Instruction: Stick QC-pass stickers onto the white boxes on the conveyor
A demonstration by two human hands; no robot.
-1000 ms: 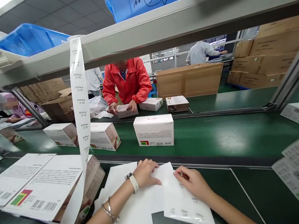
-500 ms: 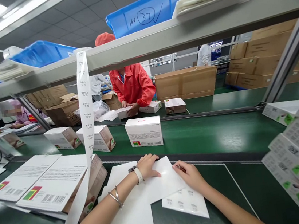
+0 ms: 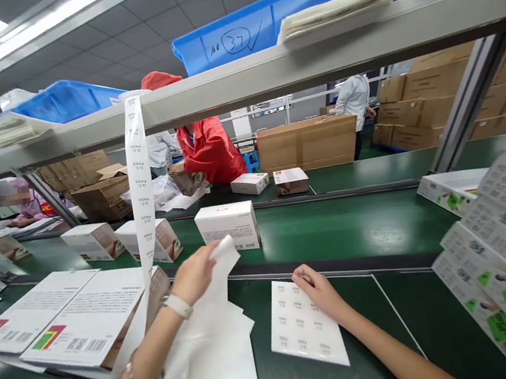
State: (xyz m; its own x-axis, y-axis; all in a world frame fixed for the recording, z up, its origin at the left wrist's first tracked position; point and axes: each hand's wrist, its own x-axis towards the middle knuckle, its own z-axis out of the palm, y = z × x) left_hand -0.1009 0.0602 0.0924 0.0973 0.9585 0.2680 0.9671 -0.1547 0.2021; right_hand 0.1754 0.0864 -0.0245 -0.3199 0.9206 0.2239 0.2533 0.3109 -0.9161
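My left hand (image 3: 195, 275) pinches the top edge of a blank white paper sheet (image 3: 215, 297), lifted and curling over more white papers (image 3: 230, 372) on the green work surface. Its fingertips are partly hidden by the wrist and paper. Flat on the surface to the right lies a sheet of QC PASS stickers (image 3: 296, 326), printed in rows. My right hand (image 3: 319, 292), fingers curled, grips that sheet at its upper right edge. A long strip of QC PASS labels (image 3: 139, 173) hangs from the shelf left of my hands.
Several white boxes (image 3: 227, 227) stand on the green conveyor (image 3: 332, 222) ahead. Flat printed cartons (image 3: 83, 317) lie at left; stacked printed boxes (image 3: 502, 281) rise at right. Overhead, a shelf (image 3: 265, 73) carries blue bins (image 3: 285, 11). A co-worker in red (image 3: 213, 151) works opposite.
My left hand has moved left and up, drawing the white sheet off the sticker sheet, which now shows fully. My right hand stays at the sticker sheet's edge. The co-worker in red has shifted left.
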